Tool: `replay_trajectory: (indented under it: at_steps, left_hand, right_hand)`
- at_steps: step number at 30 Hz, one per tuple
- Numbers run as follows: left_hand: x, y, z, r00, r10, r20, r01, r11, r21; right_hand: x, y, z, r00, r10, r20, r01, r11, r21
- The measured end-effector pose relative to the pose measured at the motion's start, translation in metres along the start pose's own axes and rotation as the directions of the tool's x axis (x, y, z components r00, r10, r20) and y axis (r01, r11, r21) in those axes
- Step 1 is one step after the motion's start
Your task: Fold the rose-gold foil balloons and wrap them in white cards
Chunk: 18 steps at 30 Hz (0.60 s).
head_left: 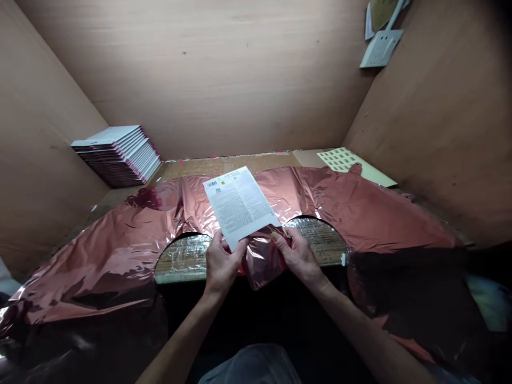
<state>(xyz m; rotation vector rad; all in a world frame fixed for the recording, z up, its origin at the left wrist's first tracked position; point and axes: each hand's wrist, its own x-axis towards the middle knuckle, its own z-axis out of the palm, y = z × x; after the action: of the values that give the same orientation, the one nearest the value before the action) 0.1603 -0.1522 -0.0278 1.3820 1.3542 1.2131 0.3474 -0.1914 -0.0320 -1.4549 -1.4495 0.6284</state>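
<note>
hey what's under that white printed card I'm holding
Pink foil shows around the upper part of the card, and a smaller foil piece sticks out below it, between your left hand and right hand. What lies directly beneath the card is hidden.

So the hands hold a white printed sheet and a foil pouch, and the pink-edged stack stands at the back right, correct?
Not quite: the head view shows the pink-edged stack at the back left. The left hand and right hand do hold the white printed sheet and foil pouch.
</note>
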Motion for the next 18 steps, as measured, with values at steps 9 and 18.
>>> replay_trajectory:
  at_steps: [9, 18]
  left_hand:
    - [-0.015, 0.016, -0.008, 0.993, -0.054, 0.105, 0.083, 0.951, -0.299]
    - [-0.004, 0.014, 0.012, 0.943, -0.116, 0.312, 0.286, 0.761, -0.582]
  right_hand:
    - [-0.05, -0.009, 0.011, 0.619, -0.754, 0.22, 0.769, 0.525, -0.364]
    - [-0.018, -0.016, 0.039, 0.639, -0.732, 0.236, 0.769, 0.596, -0.232]
